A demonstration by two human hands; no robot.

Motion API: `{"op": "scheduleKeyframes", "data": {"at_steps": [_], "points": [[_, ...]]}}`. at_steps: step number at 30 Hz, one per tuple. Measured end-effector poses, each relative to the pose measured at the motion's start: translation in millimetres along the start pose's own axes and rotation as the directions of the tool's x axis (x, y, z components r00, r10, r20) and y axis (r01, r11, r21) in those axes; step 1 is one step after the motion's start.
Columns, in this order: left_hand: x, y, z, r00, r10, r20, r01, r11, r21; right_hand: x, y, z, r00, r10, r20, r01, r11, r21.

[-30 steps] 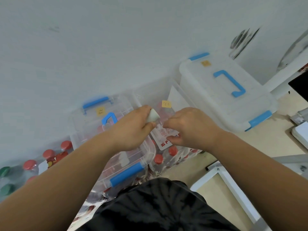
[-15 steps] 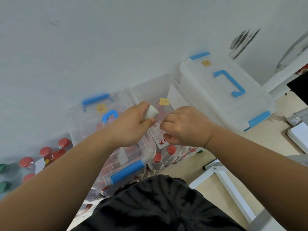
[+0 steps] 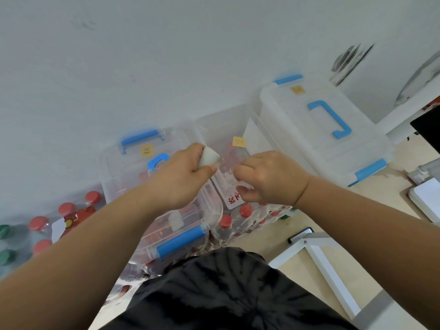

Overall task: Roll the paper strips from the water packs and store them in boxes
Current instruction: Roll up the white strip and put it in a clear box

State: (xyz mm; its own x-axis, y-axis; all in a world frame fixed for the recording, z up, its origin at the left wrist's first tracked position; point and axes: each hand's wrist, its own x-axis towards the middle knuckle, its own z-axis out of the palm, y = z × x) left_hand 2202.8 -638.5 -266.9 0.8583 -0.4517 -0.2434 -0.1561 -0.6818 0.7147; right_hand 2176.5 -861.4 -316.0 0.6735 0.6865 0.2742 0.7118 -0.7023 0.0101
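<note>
Gripping a white paper roll (image 3: 209, 157), left hand (image 3: 177, 178) pinches; right hand (image 3: 269, 178) pinches the blurred strip (image 3: 226, 177).

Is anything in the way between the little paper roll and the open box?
Nothing visible blocks it. The left hand holds the paper roll right beside the open box, which has no lid on. The right hand, pinching the loose strip, is beside the path, not across it.
</note>
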Motion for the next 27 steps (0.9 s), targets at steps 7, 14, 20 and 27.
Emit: {"op": "scheduleKeyframes", "data": {"at_steps": [7,14,20,27], "points": [[-4.6,5.2,-0.4,0.987,-0.045,0.156,0.061,0.993,-0.098,1.1,-6.6,-0.8,0.962,0.267,0.063,-0.260,0.961,-0.099],[-4.1,-0.5,0.3,0.977,-0.045,0.206,0.093,0.969,-0.230,17.3,-25.2,-13.9,0.897,0.398,0.190,-0.364,0.911,-0.191],[-3.7,-2.8,3.2,0.979,-0.036,0.199,0.098,0.946,-0.309,26.7,-35.1,-15.6,0.882,0.405,0.240,-0.362,0.910,-0.204],[-10.0,-4.1,10.0,0.981,-0.039,0.191,0.121,0.890,-0.440,8.0,-34.5,-2.0,0.914,0.392,0.106,-0.378,0.917,-0.128]]}}
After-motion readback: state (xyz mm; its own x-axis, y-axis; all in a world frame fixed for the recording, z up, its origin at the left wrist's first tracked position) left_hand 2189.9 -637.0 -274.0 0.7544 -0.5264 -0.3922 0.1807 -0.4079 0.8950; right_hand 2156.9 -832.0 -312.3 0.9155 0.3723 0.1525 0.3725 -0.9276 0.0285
